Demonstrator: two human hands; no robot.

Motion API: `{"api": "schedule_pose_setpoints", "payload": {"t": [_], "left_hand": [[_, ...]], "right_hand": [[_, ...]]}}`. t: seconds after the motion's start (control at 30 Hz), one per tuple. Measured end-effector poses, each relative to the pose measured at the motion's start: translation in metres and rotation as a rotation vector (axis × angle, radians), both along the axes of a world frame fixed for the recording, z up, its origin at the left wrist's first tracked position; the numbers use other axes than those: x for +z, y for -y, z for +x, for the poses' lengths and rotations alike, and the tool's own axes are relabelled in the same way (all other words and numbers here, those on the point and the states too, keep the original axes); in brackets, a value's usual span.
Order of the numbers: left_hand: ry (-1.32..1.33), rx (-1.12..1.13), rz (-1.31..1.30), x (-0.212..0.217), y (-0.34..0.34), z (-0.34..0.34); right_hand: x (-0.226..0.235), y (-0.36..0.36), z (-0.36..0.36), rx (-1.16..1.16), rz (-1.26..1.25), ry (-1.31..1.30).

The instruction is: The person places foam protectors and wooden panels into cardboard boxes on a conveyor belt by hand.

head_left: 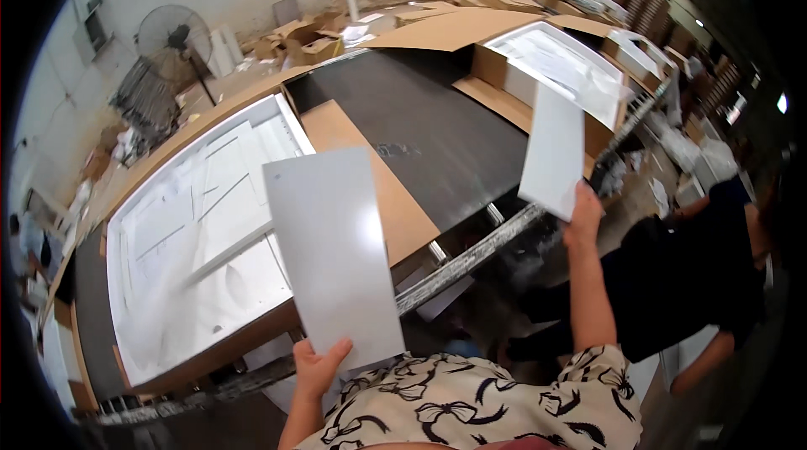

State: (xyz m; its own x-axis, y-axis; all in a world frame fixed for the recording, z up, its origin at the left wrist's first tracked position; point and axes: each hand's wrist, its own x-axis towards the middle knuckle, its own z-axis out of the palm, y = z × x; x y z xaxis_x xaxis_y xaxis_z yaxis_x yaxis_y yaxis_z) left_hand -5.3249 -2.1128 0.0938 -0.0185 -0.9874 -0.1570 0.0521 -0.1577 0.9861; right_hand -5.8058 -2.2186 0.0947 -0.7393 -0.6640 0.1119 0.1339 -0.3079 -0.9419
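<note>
Dark conveyor belt (429, 126) ahead, open cardboard box (181, 240) of white foam on it; my left hand (315, 366) grips one white panel (332, 257), right hand (582, 215) grips another panel (553, 152); neither yet laid in, by my reckoning.

Left hand (318, 368) grips a white panel (334, 252) over an open cardboard box (198, 223); right hand (582, 213) lifts another white panel (552, 150) above the dark conveyor belt (429, 126)
</note>
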Motion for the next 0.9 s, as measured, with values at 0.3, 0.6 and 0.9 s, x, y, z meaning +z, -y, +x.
{"api": "schedule_pose_setpoints", "payload": {"t": [0.3, 0.6, 0.9], "left_hand": [[-0.257, 0.569, 0.051, 0.013, 0.000, -0.152], [-0.034, 0.628, 0.242, 0.035, -0.040, -0.170], [-0.211, 0.749, 0.083, 0.010, -0.209, -0.094]], "right_hand": [[0.048, 0.322, -0.243, -0.076, 0.347, 0.065], [-0.067, 0.153, 0.053, 1.145, 0.485, -0.034], [-0.045, -0.089, 0.239, 2.402, 0.404, 0.107]]}}
